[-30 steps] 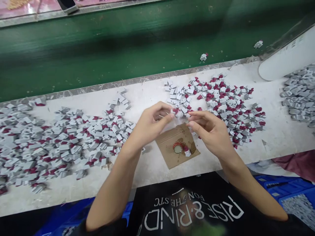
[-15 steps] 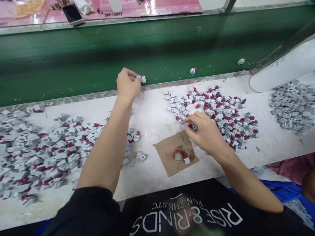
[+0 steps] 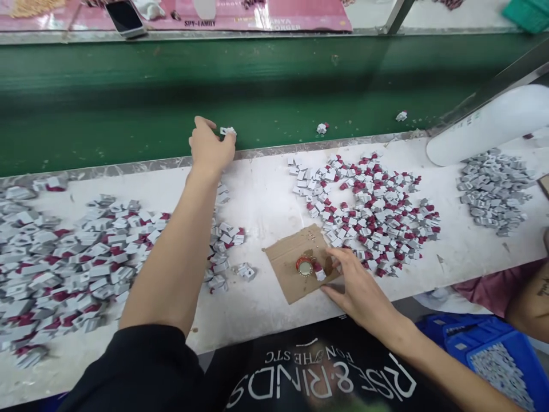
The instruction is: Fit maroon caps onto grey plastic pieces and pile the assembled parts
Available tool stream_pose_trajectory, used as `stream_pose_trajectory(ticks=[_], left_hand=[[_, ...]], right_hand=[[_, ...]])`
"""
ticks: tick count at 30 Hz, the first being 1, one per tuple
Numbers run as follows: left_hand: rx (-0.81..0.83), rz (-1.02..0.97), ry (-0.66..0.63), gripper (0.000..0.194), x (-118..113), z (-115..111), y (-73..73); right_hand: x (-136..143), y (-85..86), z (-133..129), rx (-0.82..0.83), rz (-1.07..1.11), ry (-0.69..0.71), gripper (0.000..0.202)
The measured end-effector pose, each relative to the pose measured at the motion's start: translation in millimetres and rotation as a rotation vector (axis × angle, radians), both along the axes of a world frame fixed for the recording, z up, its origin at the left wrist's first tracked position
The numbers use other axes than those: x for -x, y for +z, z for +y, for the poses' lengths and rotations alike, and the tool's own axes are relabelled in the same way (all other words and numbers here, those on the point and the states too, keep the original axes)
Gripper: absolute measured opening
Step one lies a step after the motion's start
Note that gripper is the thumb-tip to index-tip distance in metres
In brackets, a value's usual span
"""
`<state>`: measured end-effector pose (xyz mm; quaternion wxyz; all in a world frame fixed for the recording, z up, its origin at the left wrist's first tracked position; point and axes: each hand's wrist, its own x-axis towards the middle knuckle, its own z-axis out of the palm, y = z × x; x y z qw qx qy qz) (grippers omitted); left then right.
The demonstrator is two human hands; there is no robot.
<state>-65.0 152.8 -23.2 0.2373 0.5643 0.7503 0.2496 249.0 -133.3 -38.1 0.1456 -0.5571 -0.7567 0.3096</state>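
My left hand [image 3: 212, 146] reaches over the green belt [image 3: 274, 86] with thumb and fingers apart. A small white plastic piece [image 3: 228, 131] lies on the belt right by its thumb. My right hand [image 3: 355, 286] is at the right edge of a cardboard square [image 3: 283, 266], thumb and fingers spread. Close to those fingertips, a white and dark-red plastic piece [image 3: 319, 273] rests on the cardboard beside a red-rimmed bottle cap [image 3: 305, 266].
Piles of grey-white and dark-red pieces lie left [image 3: 94, 263] and right [image 3: 381, 212]. Grey parts [image 3: 493, 191] are heaped near a white cylinder [image 3: 484, 123]. A phone [image 3: 125, 18] lies beyond the belt. Another person's arm [image 3: 532, 297] shows above a blue bin [image 3: 484, 349].
My left hand has shifted slightly left and opened from its pinch on the piece. My right hand has moved from the right pile down to the cardboard. Pieces on the belt appear farther left.
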Motion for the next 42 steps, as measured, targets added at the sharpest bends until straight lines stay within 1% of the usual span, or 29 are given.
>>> stream_pose_trajectory(ticks=[3,5,7,9,12,16,18,19,22,25,27,30,33,35,37,39,40,42], left_hand=[[0.041,0.04,0.093,0.038,-6,-17,17.6],[0.045,0.06,0.073,0.04,-8,-27,26.0],[0.053,0.082,0.035,0.042,-7,-38,29.3],[0.052,0.1,-0.005,0.042,-1,-49,27.5],[0.017,0.134,-0.045,0.042,12,-68,18.1],[0.0,0.221,-0.047,0.043,25,-98,1.8],[0.003,0.248,-0.053,0.042,27,-110,-4.7],[0.002,0.254,-0.061,0.041,28,-114,-7.1],[-0.02,0.265,-0.083,0.039,30,-119,-9.4],[-0.062,0.301,-0.081,0.041,32,-114,-6.9],[-0.066,0.344,-0.08,0.043,33,-110,-5.4],[-0.014,0.383,-0.083,0.043,33,-107,-6.7],[0.031,0.354,-0.092,0.038,32,-107,-10.2],[0.027,0.329,-0.069,0.038,31,-110,-11.0],[0.009,0.327,-0.019,0.038,31,-114,-9.8],[-0.003,0.343,0.024,0.036,29,-121,-7.4],[-0.004,0.352,0.03,0.034,29,-124,-6.4],[0.004,0.357,0.011,0.03,27,-132,-5.5]], right_hand=[[15,-2.7,11,-0.061,0.021,-0.018,0.065],[27,-4.4,22,-0.101,0.027,-0.021,0.061],[38,-6.8,34,-0.126,0.029,-0.011,0.059],[46,-8.6,44,-0.132,0.023,0.003,0.057],[51,-6.9,55,-0.124,-0.004,0.017,0.052],[45,7.7,71,-0.12,-0.013,0.073,0.046],[38,16.9,86,-0.155,0.023,0.077,0.04],[34,20.3,97,-0.191,0.035,0.053,0.035],[23,22.4,136,-0.282,0.019,-0.099,0.021],[17,16.5,176,-0.276,0.009,-0.226,0.019],[16,14.1,195,-0.26,-0.008,-0.241,0.019],[19,17.1,219,-0.278,-0.038,-0.197,0.019],[37,22.4,249,-0.287,-0.06,-0.179,0.016],[59,22.7,274,-0.22,-0.104,-0.195,0.016],[86,19.6,300,-0.139,-0.168,-0.227,0.023],[112,14.4,321,-0.12,-0.252,-0.245,0.03],[123,11.5,329,-0.131,-0.294,-0.246,0.03],[137,6.1,340,-0.158,-0.343,-0.225,0.023]])
